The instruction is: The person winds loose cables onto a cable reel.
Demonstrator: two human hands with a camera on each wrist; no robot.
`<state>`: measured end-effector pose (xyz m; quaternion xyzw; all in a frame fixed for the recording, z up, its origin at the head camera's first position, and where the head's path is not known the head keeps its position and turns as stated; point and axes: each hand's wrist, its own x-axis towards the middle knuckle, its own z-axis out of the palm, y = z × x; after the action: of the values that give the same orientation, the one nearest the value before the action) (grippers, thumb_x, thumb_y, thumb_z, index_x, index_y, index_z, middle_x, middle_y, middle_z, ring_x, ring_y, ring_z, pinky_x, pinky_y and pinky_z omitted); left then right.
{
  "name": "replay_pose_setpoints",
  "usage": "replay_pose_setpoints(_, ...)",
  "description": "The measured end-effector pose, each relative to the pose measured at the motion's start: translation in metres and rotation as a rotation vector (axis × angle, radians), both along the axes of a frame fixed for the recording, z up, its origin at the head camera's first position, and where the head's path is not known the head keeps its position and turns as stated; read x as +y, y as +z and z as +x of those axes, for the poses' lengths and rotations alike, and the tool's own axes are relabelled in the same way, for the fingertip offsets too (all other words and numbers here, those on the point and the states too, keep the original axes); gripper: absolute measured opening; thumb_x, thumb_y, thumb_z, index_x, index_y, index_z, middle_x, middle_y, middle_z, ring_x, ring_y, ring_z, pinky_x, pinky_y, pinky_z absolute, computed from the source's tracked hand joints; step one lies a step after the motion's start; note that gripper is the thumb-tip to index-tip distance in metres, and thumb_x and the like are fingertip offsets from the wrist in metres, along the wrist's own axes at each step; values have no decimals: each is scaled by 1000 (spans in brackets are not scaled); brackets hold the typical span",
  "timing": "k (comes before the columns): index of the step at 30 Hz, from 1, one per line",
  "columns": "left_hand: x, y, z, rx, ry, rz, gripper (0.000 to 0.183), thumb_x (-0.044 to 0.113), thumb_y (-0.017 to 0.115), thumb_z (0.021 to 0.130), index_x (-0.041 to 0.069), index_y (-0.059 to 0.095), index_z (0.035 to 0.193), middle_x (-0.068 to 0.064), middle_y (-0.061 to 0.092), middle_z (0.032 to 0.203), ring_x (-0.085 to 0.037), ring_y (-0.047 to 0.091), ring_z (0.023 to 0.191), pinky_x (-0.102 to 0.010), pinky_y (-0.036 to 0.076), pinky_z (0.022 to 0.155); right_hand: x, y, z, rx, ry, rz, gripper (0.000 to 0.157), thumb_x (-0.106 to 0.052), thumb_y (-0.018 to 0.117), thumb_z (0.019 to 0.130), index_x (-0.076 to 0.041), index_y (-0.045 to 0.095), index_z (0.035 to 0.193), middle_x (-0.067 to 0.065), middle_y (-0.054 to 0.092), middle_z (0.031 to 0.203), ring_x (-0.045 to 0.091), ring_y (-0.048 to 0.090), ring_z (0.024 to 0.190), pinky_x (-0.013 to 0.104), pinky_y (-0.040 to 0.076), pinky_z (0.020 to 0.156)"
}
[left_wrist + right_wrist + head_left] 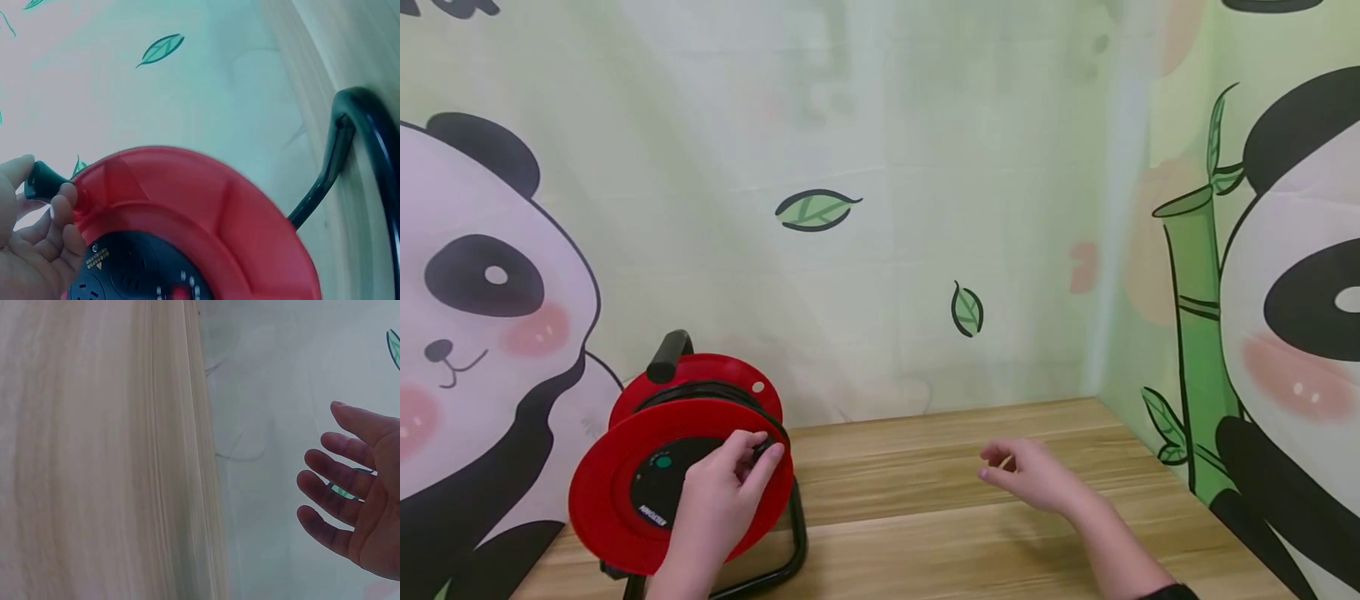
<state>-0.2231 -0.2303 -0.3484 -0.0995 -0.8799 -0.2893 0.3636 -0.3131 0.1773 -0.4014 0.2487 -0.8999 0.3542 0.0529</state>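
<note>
A red cable reel with a black hub panel stands at the left of the table on a black tube frame. Black cable is wound between its two red discs. My left hand pinches the small black crank knob near the disc's rim, between thumb and fingers. Apart from the reel, to the right, my right hand hovers over the table with nothing in it. Its fingers are relaxed and spread in the right wrist view.
The wooden table meets a printed cloth backdrop with pandas and leaves at its back and right edges. A black carrying handle rises above the reel.
</note>
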Motion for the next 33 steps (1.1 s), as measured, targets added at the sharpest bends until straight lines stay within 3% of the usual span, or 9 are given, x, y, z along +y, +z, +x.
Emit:
replay_pose_setpoints(9,5,-6,0,-271,-33,-95,16,26,79,90,18,69,100,10,57,64,-9,50,57,-28,44,55,-1,-2,-2,36,-6,-2,23,-23,72,96,-6,70,111,0,69,96,14,65,81,31,55,70)
replay_pose_setpoints(15,4,-12,-2,-408,-21,-148,16,26,79,87,20,68,97,8,50,54,-12,47,50,-31,39,51,0,-6,-3,31,-10,22,23,-23,72,96,-6,71,110,0,69,95,15,64,82,31,54,71)
replay_pose_setpoints(25,3,-17,-4,-456,-16,-211,22,31,78,88,22,59,82,6,50,55,-14,48,51,-32,39,50,1,-6,4,5,-4,35,25,-25,75,93,-6,70,108,1,68,92,18,63,81,37,54,70)
replay_pose_setpoints(33,-6,-18,-6,-633,-21,-299,23,28,80,86,19,59,84,3,54,65,-18,51,59,-35,40,55,2,-8,2,-7,-22,43,25,-27,75,93,-8,70,109,0,69,93,16,63,81,35,54,68)
